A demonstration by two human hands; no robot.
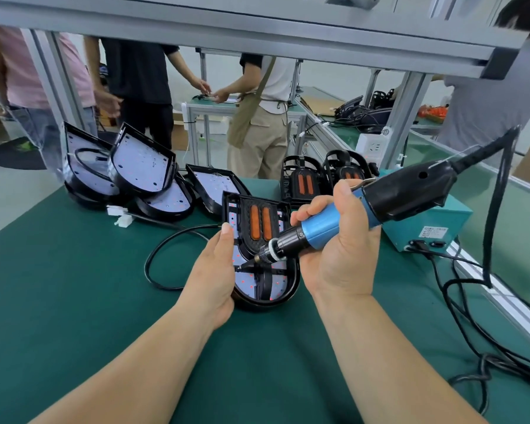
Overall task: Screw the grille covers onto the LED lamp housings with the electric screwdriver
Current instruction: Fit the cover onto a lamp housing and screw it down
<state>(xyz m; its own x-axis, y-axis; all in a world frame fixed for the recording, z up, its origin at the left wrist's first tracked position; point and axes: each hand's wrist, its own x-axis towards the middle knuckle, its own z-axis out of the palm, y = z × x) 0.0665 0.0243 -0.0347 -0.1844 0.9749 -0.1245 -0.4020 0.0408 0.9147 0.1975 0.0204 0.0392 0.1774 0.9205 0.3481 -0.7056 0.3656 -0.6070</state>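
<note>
A black LED lamp housing (280, 287) with a grille cover (259, 223) bearing two orange strips lies on the green mat in front of me. My left hand (213, 270) grips its left edge, thumb on the rim. My right hand (337, 243) grips the blue-and-black electric screwdriver (364, 206), held slanted, its bit tip (240, 266) resting on the cover near my left palm.
Several open housings (141, 166) are piled at the back left, and two covered lamps (300, 182) stand behind. A teal power box (426, 221) sits at the right with black cables (471, 316) trailing. A black cord (162, 249) loops left of the lamp. People stand beyond the bench.
</note>
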